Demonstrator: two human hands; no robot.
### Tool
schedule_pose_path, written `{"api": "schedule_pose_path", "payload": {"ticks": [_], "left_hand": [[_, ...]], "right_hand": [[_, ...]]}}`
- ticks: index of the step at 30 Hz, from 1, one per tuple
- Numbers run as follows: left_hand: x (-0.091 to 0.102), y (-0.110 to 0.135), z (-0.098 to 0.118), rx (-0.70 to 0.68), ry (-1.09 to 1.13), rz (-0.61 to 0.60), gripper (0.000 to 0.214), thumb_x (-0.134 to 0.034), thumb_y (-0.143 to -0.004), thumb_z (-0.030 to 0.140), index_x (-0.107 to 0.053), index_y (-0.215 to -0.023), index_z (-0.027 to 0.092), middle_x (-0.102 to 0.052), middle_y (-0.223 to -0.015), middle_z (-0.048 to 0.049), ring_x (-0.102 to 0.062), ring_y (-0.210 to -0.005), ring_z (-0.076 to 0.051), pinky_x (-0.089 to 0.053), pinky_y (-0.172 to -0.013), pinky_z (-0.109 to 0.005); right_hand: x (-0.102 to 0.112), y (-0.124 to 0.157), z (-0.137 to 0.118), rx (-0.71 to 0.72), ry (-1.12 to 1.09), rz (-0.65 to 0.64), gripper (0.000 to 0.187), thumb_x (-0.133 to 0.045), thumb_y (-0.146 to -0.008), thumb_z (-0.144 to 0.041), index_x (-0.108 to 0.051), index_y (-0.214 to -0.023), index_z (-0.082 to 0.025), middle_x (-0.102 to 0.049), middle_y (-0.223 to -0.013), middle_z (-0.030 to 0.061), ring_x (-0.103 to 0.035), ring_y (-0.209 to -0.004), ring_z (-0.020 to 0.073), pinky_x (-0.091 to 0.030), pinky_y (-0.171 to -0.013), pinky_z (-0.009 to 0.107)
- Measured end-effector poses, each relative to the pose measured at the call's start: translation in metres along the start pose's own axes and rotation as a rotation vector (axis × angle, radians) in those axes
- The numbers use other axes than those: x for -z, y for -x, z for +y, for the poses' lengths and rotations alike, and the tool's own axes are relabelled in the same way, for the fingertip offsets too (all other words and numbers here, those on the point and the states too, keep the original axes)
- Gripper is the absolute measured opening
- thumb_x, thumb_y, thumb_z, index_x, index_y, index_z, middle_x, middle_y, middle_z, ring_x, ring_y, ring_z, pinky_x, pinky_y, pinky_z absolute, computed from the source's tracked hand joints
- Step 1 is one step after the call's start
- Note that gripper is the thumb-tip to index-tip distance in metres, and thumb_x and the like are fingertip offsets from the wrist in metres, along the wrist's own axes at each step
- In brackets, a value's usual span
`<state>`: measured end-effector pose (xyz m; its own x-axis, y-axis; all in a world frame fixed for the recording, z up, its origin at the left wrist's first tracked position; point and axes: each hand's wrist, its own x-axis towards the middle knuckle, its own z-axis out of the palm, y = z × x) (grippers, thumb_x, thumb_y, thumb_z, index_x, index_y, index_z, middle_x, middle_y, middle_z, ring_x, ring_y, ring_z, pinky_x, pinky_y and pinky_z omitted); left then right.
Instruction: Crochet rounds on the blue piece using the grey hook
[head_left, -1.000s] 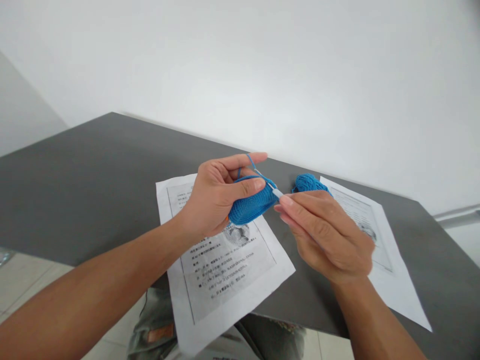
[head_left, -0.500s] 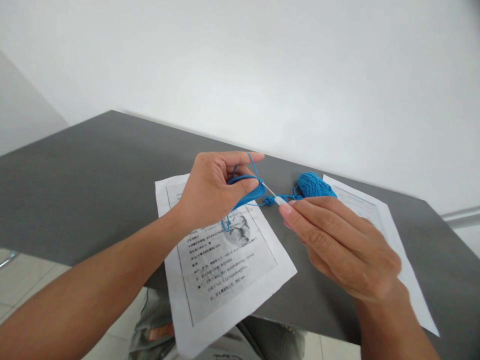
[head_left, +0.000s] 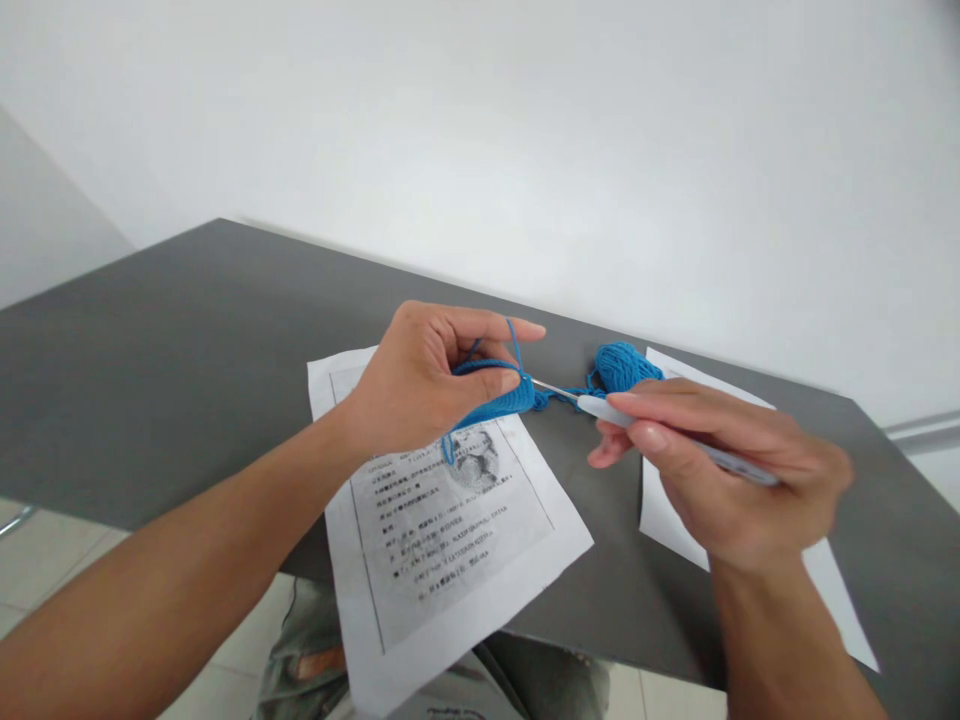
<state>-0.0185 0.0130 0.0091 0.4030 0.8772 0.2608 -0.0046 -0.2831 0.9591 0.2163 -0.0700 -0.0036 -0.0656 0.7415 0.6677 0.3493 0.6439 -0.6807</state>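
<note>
The left hand [head_left: 416,380] pinches blue crochet work [head_left: 496,406] — the right hand [head_left: 739,490] clasps a crochet hook [head_left: 602,409] meeting its edge.

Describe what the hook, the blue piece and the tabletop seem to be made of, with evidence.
Hook: thin, silvery shaft, probably metal; pale, smooth handle, likely plastic.
Blue piece: matt yarn, shown by its stitched texture; fibre unclear.
Tabletop: even, dark grey, mostly matt, perhaps laminate or painted board; no grain shows to settle it.
</note>
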Motion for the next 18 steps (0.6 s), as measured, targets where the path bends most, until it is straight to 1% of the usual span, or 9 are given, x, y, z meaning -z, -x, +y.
{"api": "schedule_pose_path", "payload": {"ticks": [2, 3, 4, 6, 8, 10, 14, 16, 18], "left_hand": [[-0.001, 0.000, 0.001, -0.019, 0.004, 0.017, 0.035, -0.078, -0.075, 0.011, -0.087, -0.109, 0.014, -0.076, -0.072, -0.0024, -0.065, -0.061, -0.014, -0.051, -0.055, -0.025], [-0.002, 0.001, 0.001, -0.024, 0.011, 0.028, 0.036, -0.078, -0.075, 0.011, -0.087, -0.110, 0.014, -0.075, -0.072, -0.0017, -0.064, -0.060, -0.013, -0.049, -0.054, -0.024], [-0.003, 0.002, 0.001, -0.027, 0.023, 0.044, 0.039, -0.078, -0.075, 0.011, -0.087, -0.113, 0.014, -0.074, -0.072, -0.0009, -0.061, -0.059, -0.011, -0.048, -0.053, -0.023], [-0.006, 0.003, 0.000, -0.042, 0.053, 0.090, 0.044, -0.079, -0.075, 0.011, -0.085, -0.119, 0.014, -0.072, -0.071, 0.0010, -0.057, -0.057, -0.009, -0.044, -0.051, -0.021], [-0.010, 0.006, -0.001, -0.078, 0.070, 0.131, 0.045, -0.079, -0.075, 0.011, -0.085, -0.120, 0.013, -0.069, -0.069, 0.0025, -0.055, -0.057, -0.008, -0.043, -0.050, -0.020], [-0.014, 0.008, -0.004, -0.110, 0.080, 0.154, 0.044, -0.080, -0.076, 0.012, -0.085, -0.120, 0.013, -0.068, -0.068, 0.0030, -0.054, -0.057, -0.008, -0.044, -0.051, -0.020], [-0.022, 0.012, -0.008, -0.101, 0.137, 0.192, 0.044, -0.081, -0.079, 0.014, -0.083, -0.123, 0.010, -0.074, -0.072, 0.0011, -0.059, -0.060, -0.009, -0.047, -0.053, -0.020], [-0.025, 0.013, -0.009, -0.110, 0.139, 0.219, 0.043, -0.080, -0.080, 0.014, -0.083, -0.123, 0.011, -0.074, -0.070, 0.0022, -0.059, -0.059, -0.008, -0.049, -0.054, -0.020], [-0.027, 0.014, -0.009, -0.098, 0.131, 0.244, 0.041, -0.080, -0.081, 0.014, -0.084, -0.122, 0.011, -0.075, -0.071, 0.0025, -0.062, -0.060, -0.009, -0.054, -0.060, -0.020]], "right_hand": [[-0.008, -0.001, 0.004, -0.196, -0.257, 0.066, 0.014, -0.079, -0.096, -0.025, -0.087, -0.108, -0.026, -0.083, -0.080, 0.0032, -0.076, -0.061, 0.0179, -0.066, -0.051, 0.031], [-0.013, -0.002, 0.007, -0.282, -0.375, 0.077, 0.012, -0.080, -0.096, -0.030, -0.087, -0.103, -0.024, -0.082, -0.078, 0.0031, -0.074, -0.058, 0.0165, -0.064, -0.047, 0.028], [-0.019, -0.003, 0.010, -0.344, -0.470, 0.090, 0.014, -0.080, -0.095, -0.034, -0.086, -0.099, -0.022, -0.081, -0.076, 0.0023, -0.072, -0.055, 0.0147, -0.063, -0.044, 0.026], [-0.032, -0.004, 0.014, -0.388, -0.569, 0.138, 0.017, -0.078, -0.096, -0.037, -0.085, -0.096, -0.021, -0.079, -0.074, 0.0008, -0.069, -0.055, 0.0126, -0.064, -0.046, 0.024], [-0.045, -0.004, 0.016, -0.363, -0.597, 0.181, 0.018, -0.075, -0.099, -0.037, -0.084, -0.098, -0.022, -0.078, -0.076, 0.0003, -0.070, -0.059, 0.0124, -0.065, -0.049, 0.024], [-0.057, -0.002, 0.015, -0.307, -0.565, 0.218, 0.015, -0.076, -0.099, -0.036, -0.084, -0.102, -0.024, -0.079, -0.079, 0.0000, -0.073, -0.063, 0.0129, -0.066, -0.052, 0.024], [-0.070, 0.003, 0.011, -0.116, -0.365, 0.298, 0.013, -0.075, -0.100, -0.029, -0.084, -0.108, -0.026, -0.080, -0.087, 0.0006, -0.076, -0.069, 0.0157, -0.071, -0.060, 0.033], [-0.070, 0.006, 0.010, -0.098, -0.330, 0.296, 0.013, -0.073, -0.101, -0.028, -0.084, -0.108, -0.026, -0.079, -0.088, 0.0013, -0.077, -0.070, 0.0168, -0.071, -0.060, 0.035], [-0.070, 0.007, 0.011, -0.130, -0.341, 0.296, 0.013, -0.071, -0.102, -0.029, -0.084, -0.105, -0.025, -0.079, -0.085, 0.0015, -0.077, -0.070, 0.0176, -0.070, -0.059, 0.035]]}}
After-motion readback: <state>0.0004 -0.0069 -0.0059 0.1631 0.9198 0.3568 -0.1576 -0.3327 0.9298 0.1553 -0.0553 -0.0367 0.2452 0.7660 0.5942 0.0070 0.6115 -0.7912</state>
